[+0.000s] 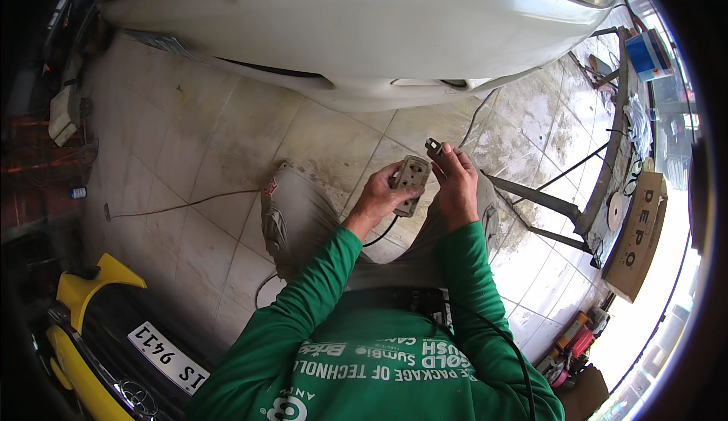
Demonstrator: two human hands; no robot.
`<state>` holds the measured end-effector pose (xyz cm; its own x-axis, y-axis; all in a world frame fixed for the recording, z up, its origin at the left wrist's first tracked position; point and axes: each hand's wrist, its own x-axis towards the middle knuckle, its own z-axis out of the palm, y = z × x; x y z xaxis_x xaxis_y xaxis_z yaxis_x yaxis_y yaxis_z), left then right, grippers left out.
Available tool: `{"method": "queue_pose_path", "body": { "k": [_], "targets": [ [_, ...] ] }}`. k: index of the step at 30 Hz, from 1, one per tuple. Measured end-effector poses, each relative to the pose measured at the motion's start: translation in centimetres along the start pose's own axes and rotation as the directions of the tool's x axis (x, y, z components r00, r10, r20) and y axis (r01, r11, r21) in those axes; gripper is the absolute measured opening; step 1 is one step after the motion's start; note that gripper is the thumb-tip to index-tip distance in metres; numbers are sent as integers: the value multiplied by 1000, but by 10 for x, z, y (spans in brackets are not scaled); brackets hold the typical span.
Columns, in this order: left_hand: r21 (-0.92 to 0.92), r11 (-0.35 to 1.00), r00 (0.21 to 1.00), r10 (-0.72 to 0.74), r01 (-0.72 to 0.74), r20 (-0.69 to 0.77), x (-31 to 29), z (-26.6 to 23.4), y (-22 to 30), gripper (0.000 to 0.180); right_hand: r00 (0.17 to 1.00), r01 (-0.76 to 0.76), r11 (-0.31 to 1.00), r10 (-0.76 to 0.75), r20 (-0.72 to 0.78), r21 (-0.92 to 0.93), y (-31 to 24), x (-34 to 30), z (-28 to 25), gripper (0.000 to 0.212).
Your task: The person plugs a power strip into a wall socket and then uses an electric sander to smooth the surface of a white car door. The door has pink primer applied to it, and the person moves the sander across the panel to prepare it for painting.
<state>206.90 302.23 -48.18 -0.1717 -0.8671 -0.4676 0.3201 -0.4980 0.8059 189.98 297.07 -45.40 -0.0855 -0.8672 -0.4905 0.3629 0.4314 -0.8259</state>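
Note:
In my left hand (380, 195) is a worn, beige power strip (412, 181), tilted upright, its sockets toward me. The fingers wrap its left side and the thumb lies across its lower face. A black cord (385, 233) leaves the strip's bottom end. Just right of it, my right hand (456, 180) is closed on a dark plug (434, 147), whose end points up and to the left. The plug and the strip are apart. A thin grey cord (475, 118) runs from under the car toward my right hand; where it ends is hidden.
A white car bumper (334, 34) spans the far side. At right stands a metal-framed bench (607, 186) with a cardboard box (637, 235) beside it. A yellow-and-black car part (98, 300) lies lower left. Another cord (186, 205) crosses the tiled floor (235, 140).

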Motion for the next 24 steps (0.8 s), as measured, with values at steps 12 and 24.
{"method": "queue_pose_path", "body": {
  "k": [12, 24],
  "targets": [
    [-540, 838, 995, -25, 76, 100, 0, 17, 5, 61, 970, 238, 964, -230, 74, -117, 1, -21, -7, 27],
    [-538, 843, 1000, 3, -14, -22, 2, 40, 7, 48, 812, 548, 679, -572, 116, -489, 11, -22, -21, 19]
  ]
}}
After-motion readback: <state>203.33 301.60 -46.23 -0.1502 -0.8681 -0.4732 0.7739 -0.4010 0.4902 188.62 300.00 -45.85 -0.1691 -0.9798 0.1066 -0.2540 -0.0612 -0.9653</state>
